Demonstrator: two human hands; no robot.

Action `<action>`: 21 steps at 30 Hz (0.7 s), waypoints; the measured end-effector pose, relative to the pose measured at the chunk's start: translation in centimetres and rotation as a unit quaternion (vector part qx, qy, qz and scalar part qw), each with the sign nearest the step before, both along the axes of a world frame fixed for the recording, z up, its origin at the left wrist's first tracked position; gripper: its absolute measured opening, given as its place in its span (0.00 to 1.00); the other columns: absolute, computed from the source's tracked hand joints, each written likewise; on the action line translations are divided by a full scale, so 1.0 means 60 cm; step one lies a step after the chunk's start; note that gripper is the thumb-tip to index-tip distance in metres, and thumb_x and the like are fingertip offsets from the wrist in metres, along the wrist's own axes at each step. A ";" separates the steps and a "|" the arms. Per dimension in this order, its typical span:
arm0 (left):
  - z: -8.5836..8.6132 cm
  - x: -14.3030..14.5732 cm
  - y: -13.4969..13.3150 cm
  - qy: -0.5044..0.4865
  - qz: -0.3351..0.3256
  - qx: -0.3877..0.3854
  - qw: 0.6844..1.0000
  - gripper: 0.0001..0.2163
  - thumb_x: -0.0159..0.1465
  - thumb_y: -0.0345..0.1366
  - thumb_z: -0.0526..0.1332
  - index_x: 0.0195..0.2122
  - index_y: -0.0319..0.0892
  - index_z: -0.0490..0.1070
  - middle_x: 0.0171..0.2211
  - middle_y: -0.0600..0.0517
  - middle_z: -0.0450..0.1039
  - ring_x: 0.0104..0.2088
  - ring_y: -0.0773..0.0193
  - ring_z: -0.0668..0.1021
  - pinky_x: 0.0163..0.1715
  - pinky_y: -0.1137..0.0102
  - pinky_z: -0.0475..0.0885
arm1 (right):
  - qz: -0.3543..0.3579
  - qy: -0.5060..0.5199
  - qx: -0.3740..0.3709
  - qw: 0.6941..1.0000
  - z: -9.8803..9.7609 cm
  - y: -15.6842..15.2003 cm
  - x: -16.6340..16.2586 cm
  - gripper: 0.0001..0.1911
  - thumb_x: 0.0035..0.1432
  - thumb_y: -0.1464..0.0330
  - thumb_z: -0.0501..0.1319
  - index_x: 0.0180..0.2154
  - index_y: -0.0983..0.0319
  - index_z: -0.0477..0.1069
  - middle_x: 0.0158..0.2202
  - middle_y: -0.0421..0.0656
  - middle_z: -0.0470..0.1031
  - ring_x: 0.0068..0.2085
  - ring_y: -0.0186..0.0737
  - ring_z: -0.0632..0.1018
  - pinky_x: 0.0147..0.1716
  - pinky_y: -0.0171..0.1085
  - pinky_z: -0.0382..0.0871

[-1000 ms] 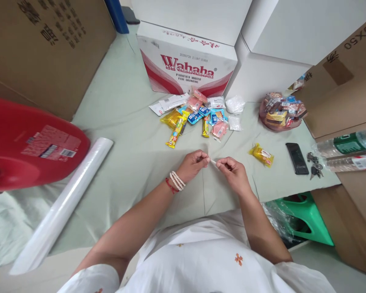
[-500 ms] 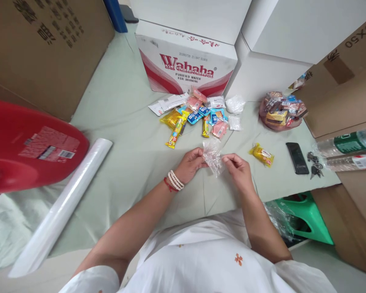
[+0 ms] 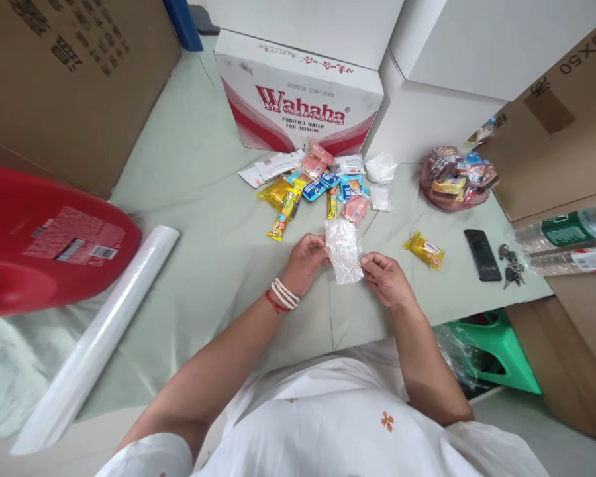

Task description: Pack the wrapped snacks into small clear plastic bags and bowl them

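Note:
A crinkled clear plastic wrapper (image 3: 344, 253) is stretched between my two hands just above the cloth. My left hand (image 3: 305, 262), with beads at the wrist, pinches its left edge. At the lower right edge, my right hand (image 3: 385, 275) grips it between thumb and fingers. Beyond the wrapper lies a heap of packaged snacks: a yellow snack packet (image 3: 285, 211), a blue packet (image 3: 351, 188), pink packets (image 3: 356, 208) and white packets (image 3: 380, 197). Off to the right of my right hand rests a single yellow packet (image 3: 426, 250).
Behind the heap stands a Wahaba-type water carton (image 3: 298, 99) printed "Wahaha". On the right are a bowl of snacks (image 3: 454, 182), a phone (image 3: 482, 255), keys (image 3: 513, 268) and plastic bottles (image 3: 571, 228). A red container (image 3: 54, 245) and a plastic film roll (image 3: 99, 338) occupy the left.
The wrapper was bunched up between my fingers; now it is spread out into a flatter rectangle. My hands stay in nearly the same place.

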State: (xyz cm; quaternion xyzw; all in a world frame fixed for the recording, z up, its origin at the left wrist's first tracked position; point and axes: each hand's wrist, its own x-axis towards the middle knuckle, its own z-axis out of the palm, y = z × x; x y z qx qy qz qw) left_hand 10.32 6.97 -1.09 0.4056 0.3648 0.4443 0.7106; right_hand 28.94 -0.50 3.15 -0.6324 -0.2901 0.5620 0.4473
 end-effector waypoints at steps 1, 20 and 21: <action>0.003 -0.001 -0.004 0.053 0.059 0.052 0.995 0.16 0.54 0.43 0.70 0.35 0.45 0.63 0.40 0.52 0.70 0.39 0.63 0.74 0.38 0.66 0.73 | -0.010 -0.010 0.007 1.000 -0.001 0.001 0.000 0.25 0.43 0.48 0.75 0.29 0.60 0.71 0.19 0.31 0.55 0.20 0.27 0.51 0.19 0.32 0.41; 0.006 0.008 -0.030 0.179 -0.028 0.234 0.955 0.08 0.66 0.41 0.62 0.32 0.44 0.72 0.31 0.53 0.70 0.33 0.63 0.72 0.38 0.68 0.67 | 0.009 -0.121 0.081 0.989 0.004 0.003 -0.040 0.23 0.56 0.46 0.67 0.30 0.59 0.72 0.19 0.33 0.57 0.21 0.30 0.55 0.21 0.34 0.48; 0.005 0.008 -0.029 0.163 -0.028 0.216 0.962 0.09 0.66 0.42 0.62 0.32 0.43 0.72 0.31 0.53 0.71 0.33 0.64 0.72 0.38 0.68 0.67 | 0.001 -0.114 0.081 0.990 0.005 0.002 -0.039 0.23 0.56 0.46 0.67 0.30 0.59 0.72 0.19 0.33 0.56 0.21 0.30 0.55 0.21 0.34 0.47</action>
